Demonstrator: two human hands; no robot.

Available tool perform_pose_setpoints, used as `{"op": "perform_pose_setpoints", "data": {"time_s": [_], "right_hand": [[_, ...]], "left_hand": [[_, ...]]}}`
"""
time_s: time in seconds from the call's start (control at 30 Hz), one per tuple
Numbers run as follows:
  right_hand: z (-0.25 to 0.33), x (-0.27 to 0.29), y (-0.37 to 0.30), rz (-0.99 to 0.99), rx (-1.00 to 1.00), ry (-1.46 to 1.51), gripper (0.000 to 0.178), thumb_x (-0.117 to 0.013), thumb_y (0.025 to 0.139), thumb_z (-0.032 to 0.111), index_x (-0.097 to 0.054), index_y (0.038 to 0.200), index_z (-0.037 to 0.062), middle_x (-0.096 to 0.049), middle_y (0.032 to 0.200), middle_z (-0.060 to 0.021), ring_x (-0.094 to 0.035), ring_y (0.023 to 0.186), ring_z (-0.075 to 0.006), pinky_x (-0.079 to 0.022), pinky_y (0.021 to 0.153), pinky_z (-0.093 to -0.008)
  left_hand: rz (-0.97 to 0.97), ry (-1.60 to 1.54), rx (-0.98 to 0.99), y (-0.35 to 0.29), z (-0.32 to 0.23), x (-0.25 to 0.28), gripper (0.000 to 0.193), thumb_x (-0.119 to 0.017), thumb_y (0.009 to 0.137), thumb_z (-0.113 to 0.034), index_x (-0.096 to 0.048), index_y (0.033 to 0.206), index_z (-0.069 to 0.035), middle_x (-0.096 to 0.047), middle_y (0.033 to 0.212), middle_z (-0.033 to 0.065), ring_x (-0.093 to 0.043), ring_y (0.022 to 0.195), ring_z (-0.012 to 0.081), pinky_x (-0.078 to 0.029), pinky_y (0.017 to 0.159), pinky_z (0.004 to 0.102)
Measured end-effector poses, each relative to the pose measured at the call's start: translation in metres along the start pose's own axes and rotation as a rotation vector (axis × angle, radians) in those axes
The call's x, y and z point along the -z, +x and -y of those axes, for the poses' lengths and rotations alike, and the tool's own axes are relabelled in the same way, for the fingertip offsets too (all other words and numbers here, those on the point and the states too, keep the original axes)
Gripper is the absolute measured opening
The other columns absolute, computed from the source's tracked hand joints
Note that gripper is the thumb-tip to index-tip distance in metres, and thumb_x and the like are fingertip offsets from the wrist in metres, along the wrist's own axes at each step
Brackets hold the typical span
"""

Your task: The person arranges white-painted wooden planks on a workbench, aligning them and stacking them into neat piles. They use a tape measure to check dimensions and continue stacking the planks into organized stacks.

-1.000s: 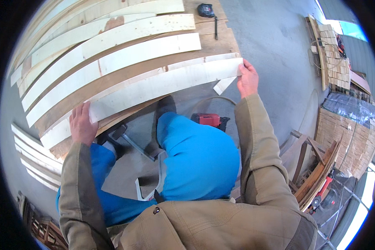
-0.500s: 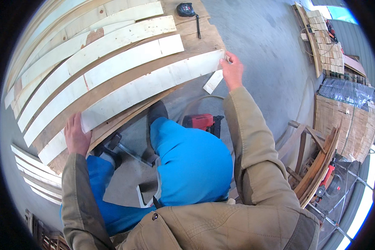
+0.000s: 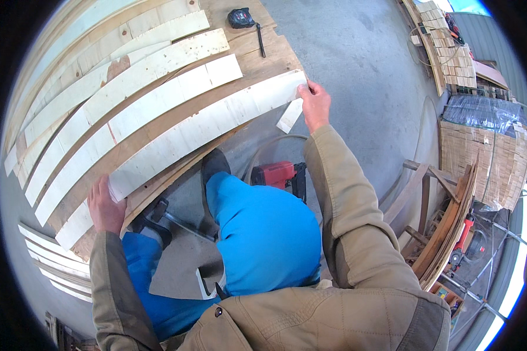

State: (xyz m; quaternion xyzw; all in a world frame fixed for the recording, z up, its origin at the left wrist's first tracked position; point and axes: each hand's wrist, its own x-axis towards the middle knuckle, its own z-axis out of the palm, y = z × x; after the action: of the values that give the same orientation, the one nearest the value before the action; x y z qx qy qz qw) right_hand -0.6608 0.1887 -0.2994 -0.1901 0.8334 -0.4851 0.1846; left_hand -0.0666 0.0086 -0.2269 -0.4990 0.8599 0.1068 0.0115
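Note:
A long pale wooden board (image 3: 208, 130) lies across the near edge of a plywood work surface (image 3: 264, 32). My left hand (image 3: 106, 206) is closed around its left end, thumb on the near side. At the far right end, my right hand (image 3: 315, 105) pinches the board between thumb and fingers. Beyond it, several similar pale boards (image 3: 175, 88) lie spaced in a row on the surface. A black tape measure (image 3: 239, 18) with a dangling strap rests near the far right of the surface.
Beside my knee, a red and black nail gun (image 3: 275, 174) stands on the floor with its hose. A hammer (image 3: 181, 222) lies below the surface. A short offcut (image 3: 290, 115) is by my right hand. Stacked wood (image 3: 480, 161) and leaning planks (image 3: 448, 225) stand at right.
The whole view has shifted a little, moving the surface and tape measure leftward in the picture. Both hands keep their hold on the board's ends, and the board stays nearly in place on the surface.

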Motion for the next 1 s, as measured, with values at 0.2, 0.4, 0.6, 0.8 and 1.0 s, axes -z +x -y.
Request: {"op": "perform_pose_setpoints", "data": {"time_s": [0.2, 0.4, 0.6, 0.8, 1.0], "right_hand": [[0.008, 0.000, -0.002, -0.005, -0.029, 0.080, 0.039, -0.074, 0.097, 0.013, -0.073, 0.130, -0.0080, -0.077, 0.118, -0.0125, -0.071, 0.104, -0.0177, -0.056, 0.094, -0.0329], [0.009, -0.004, 0.004, -0.019, -0.011, 0.019, 0.039, -0.075, 0.093, 0.014, -0.075, 0.126, -0.0065, -0.079, 0.114, -0.0126, -0.071, 0.101, -0.0180, -0.056, 0.093, -0.0337], [0.004, -0.005, 0.003, -0.020, -0.044, 0.017, 0.037, -0.076, 0.097, 0.013, -0.074, 0.128, -0.0069, -0.078, 0.115, -0.0129, -0.071, 0.101, -0.0177, -0.056, 0.092, -0.0337], [0.009, -0.003, 0.002, 0.003, -0.077, 0.038, 0.037, -0.076, 0.099, 0.014, -0.074, 0.130, -0.0073, -0.079, 0.113, -0.0119, -0.071, 0.098, -0.0166, -0.056, 0.089, -0.0329], [0.007, 0.000, 0.004, 0.006, -0.059, -0.005, 0.038, -0.079, 0.096, 0.016, -0.075, 0.127, -0.0070, -0.080, 0.110, -0.0127, -0.071, 0.098, -0.0173, -0.056, 0.090, -0.0340]], "left_hand": [[-0.012, 0.002, -0.021, 0.000, 0.002, -0.005, 0.081, -0.093, 0.070, -0.008, -0.059, 0.144, -0.006, -0.064, 0.143, 0.0161, -0.059, 0.136, 0.0381, -0.046, 0.117, 0.0487], [0.005, -0.003, 0.000, -0.001, 0.000, -0.005, 0.079, -0.092, 0.071, -0.009, -0.060, 0.143, -0.007, -0.064, 0.142, 0.0159, -0.058, 0.135, 0.0383, -0.045, 0.117, 0.0490], [0.017, 0.000, -0.002, 0.000, -0.001, -0.005, 0.078, -0.090, 0.072, -0.010, -0.059, 0.144, -0.008, -0.063, 0.143, 0.0165, -0.059, 0.135, 0.0388, -0.044, 0.117, 0.0496], [0.026, -0.002, -0.007, 0.000, 0.000, -0.006, 0.079, -0.089, 0.072, -0.008, -0.059, 0.145, -0.007, -0.063, 0.144, 0.0171, -0.059, 0.134, 0.0392, -0.044, 0.117, 0.0496], [-0.017, -0.015, -0.029, 0.000, -0.002, -0.005, 0.076, -0.089, 0.073, -0.008, -0.060, 0.143, -0.007, -0.066, 0.140, 0.0175, -0.061, 0.132, 0.0401, -0.045, 0.116, 0.0495]]}}
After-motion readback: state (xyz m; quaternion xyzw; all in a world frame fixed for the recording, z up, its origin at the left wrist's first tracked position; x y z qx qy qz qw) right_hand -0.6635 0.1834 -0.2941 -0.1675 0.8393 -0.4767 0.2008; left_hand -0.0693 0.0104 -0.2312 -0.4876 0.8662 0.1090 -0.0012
